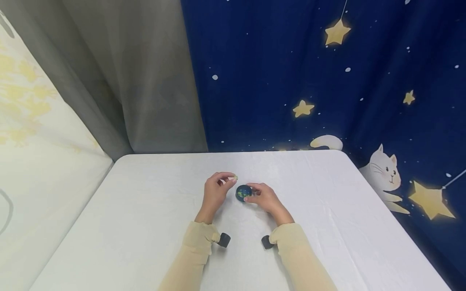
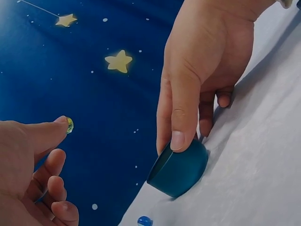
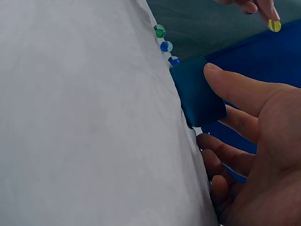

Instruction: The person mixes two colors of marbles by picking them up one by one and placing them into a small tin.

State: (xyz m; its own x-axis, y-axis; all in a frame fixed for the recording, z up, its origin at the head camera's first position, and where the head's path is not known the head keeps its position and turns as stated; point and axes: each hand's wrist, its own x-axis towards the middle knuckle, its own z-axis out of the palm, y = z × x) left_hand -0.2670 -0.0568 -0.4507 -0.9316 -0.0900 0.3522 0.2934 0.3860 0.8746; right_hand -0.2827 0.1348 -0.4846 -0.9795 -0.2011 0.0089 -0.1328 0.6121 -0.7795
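Note:
My left hand (image 1: 215,191) pinches a yellow marble (image 2: 70,125) between thumb and fingertip, raised to the upper left of a small teal bowl (image 2: 181,169). The same marble (image 3: 273,25) shows at the top right of the right wrist view. My right hand (image 1: 267,197) grips the bowl from its right side, thumb and fingers at the wall. The bowl sits upright on the table, with bits of green and blue showing inside it in the head view. Beyond it in the right wrist view lie a green marble (image 3: 160,31) and two blue marbles (image 3: 166,46).
The table (image 1: 138,226) has a white cover. A grey curtain (image 1: 160,81) and a dark blue curtain with stars (image 1: 262,81) hang behind its far edge. Each sleeve carries a black wrist piece, such as the left one (image 1: 224,240).

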